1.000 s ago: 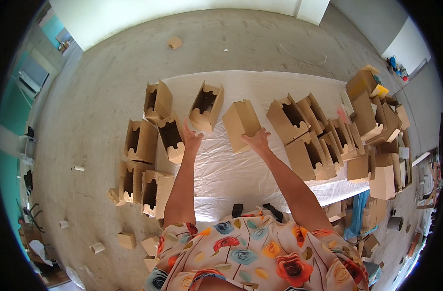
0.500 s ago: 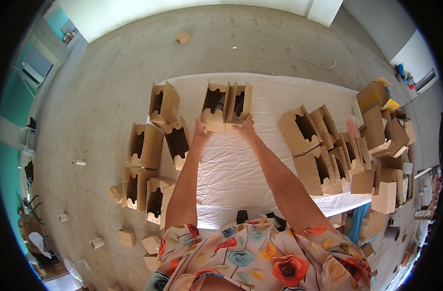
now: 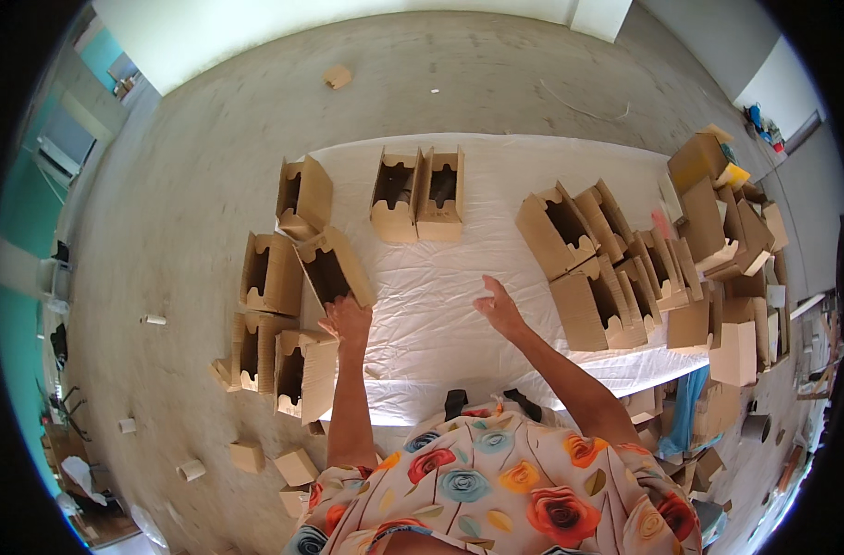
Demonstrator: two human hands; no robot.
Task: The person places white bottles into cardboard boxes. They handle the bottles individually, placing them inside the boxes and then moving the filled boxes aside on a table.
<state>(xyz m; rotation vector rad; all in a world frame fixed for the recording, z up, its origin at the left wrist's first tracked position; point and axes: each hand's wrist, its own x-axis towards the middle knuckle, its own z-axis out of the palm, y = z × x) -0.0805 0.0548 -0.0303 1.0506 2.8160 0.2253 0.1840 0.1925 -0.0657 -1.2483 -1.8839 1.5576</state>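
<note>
Against one open carton (image 3: 351, 263), the left hand (image 3: 349, 320) hides part of its rim.

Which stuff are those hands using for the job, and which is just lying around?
Seems part of the job:
the open box the left hand touches
two open boxes side by side
the white cloth beneath that pair

Seems just lying about:
a cardboard piece on the far floor
a pale tube on the left floor
blue plastic at right

The cardboard boxes (image 3: 439, 228) look matt and smooth, the white sheet (image 3: 422, 319) creased and faintly shiny, the concrete floor (image 3: 200, 176) dull.
</note>
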